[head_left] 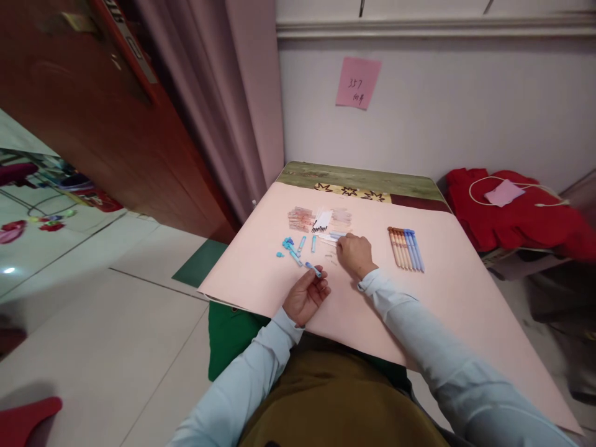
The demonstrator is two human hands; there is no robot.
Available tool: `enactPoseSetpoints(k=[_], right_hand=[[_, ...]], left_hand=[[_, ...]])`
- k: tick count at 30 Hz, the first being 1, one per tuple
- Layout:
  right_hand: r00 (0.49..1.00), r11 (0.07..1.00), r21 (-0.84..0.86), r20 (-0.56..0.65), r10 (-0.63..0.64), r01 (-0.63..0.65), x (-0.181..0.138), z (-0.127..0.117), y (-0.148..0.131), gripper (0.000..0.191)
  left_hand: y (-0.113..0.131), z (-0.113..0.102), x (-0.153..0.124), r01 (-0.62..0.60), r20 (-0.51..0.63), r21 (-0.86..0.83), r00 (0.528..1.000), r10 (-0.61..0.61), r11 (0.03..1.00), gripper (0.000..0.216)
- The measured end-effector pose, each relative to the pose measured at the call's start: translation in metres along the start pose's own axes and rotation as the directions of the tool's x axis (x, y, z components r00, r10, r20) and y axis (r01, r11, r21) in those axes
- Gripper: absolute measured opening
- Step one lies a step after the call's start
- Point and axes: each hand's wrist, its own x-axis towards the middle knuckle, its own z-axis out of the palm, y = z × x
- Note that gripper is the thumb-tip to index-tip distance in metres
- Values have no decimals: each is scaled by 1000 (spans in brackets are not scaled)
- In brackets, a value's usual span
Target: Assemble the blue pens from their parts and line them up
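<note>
My left hand (306, 299) is closed at the fingertips around a short blue pen barrel (313, 269), held just above the table's near side. My right hand (356, 254) is bent down at the table, fingers drawn together beside a pale blue tube (336, 235); what they grip, if anything, is hidden. Light blue barrel pieces (302, 243) and small blue caps (287, 243) lie left of it. Thin white refills with black ends (321, 222) sit between reddish-brown clear tubes (300, 219) and paler clear tubes (342, 218). Tiny springs (331, 257) lie near my right hand.
Several brown and blue pens (406, 249) lie in a row at the right of the pink-covered table (447, 298). A wall with a pink note (358, 83) stands behind. Red cloth (516, 211) is at the right, a curtain (233, 93) and brown door (116, 112) at the left.
</note>
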Motion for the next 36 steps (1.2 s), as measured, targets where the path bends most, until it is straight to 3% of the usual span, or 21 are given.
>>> enactPoseSetpoints(k=[3, 5, 7, 12, 18, 22, 25, 29, 33, 36], right_hand=[[987, 996, 84, -154, 42, -29, -9, -10, -2, 25], [952, 983, 180, -293, 85, -33, -22, -19, -3, 21], [925, 957, 288, -355, 138, -33, -41, -26, -6, 19], [972, 854, 517, -164, 170, -62, -95, -22, -22, 13], [977, 780, 626, -160, 142, -11, -111, -8, -10, 25], [907, 866, 464, -258, 332, -186, -93, -5, 26, 26], [918, 926, 298, -246, 310, -233, -80, 2, 45, 23], [931, 945, 251, -243, 271, -210, -78, 6, 50, 22], [920, 897, 394, -240, 309, -198, -104, -7, 45, 22], [944, 752, 631, -91, 316, -190, -136, -20, 36, 26]], left_hand=[[1, 4, 6, -17, -14, 16, 1000, 17, 1000, 13], [2, 6, 8, -27, -1, 28, 1000, 27, 999, 11], [3, 8, 9, -29, 25, 40, 999, 28, 999, 10], [3, 8, 9, -31, 49, 14, 998, 31, 999, 14], [4, 9, 8, -54, -108, -102, 993, 43, 993, 22], [7, 11, 8, -61, -134, -145, 990, 41, 988, 27], [7, 12, 8, -67, -133, -151, 990, 47, 986, 27], [6, 13, 7, -54, -141, -156, 990, 32, 986, 27], [7, 14, 5, -53, -143, -166, 989, 30, 985, 28], [7, 15, 5, -54, -142, -180, 989, 28, 982, 28]])
